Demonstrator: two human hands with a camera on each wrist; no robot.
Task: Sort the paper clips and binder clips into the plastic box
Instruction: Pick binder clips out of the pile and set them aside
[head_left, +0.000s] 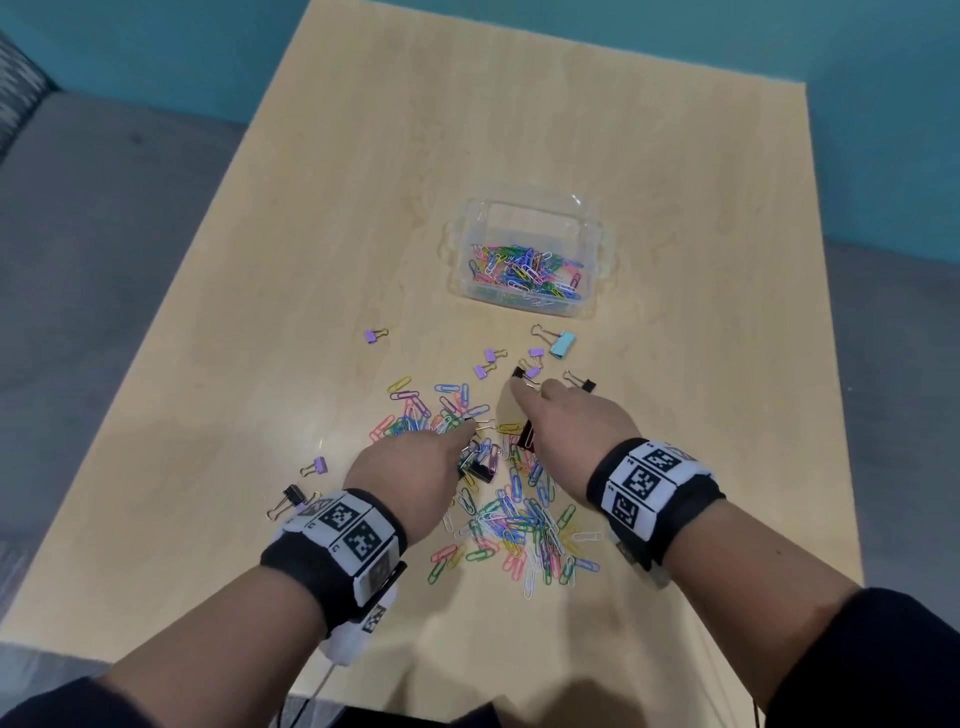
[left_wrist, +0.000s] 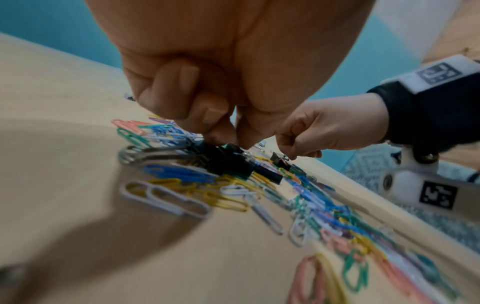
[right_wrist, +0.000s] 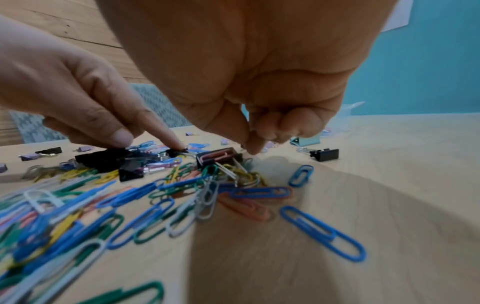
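Sorting in progress on a light wooden surface. Item one: clear plastic box, far right of centre, already holding a layer of coloured paper clips, no binder clips visible inside. Item two: loose heap of coloured paper clips, near centre, spreading left and right between the hands. Item three: binder clips, scattered; small purple ones between heap and box, one pale blue just near the box, black ones at the heap's right edge and within the heap itself. Left hand: thumb and forefinger closed together at a black binder clip lying among the paper clips, other fingers curled; whether the clip is actually gripped cannot be told. Right hand: fingertips drawn together low over the surface near a purple clip; whether it holds anything cannot be told. Step in hand, by judgement: picking binder clips out of the mixed heap. Next move calls for a clean lift free of tangled paper clips, then carrying far and right to the box.
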